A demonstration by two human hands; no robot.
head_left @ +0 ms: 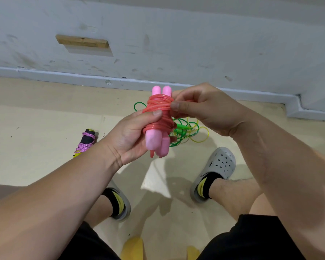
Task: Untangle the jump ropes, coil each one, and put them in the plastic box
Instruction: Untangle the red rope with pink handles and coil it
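Note:
A pink jump rope is held upright in mid-air, its red-pink cord wound many times round the two pink handles held side by side. My left hand grips the bundle from the left, thumb pressed on the coils. My right hand pinches the cord at the bundle's right side near the top. On the floor behind lies a loose tangle of green and yellow rope. A purple rope, coiled round black handles, lies on the floor at the left. The plastic box is not in view.
A white wall with a skirting board runs across the back of the beige floor. My feet in grey clogs stand below the hands. A yellow object, blurred, sits at the bottom edge between my knees.

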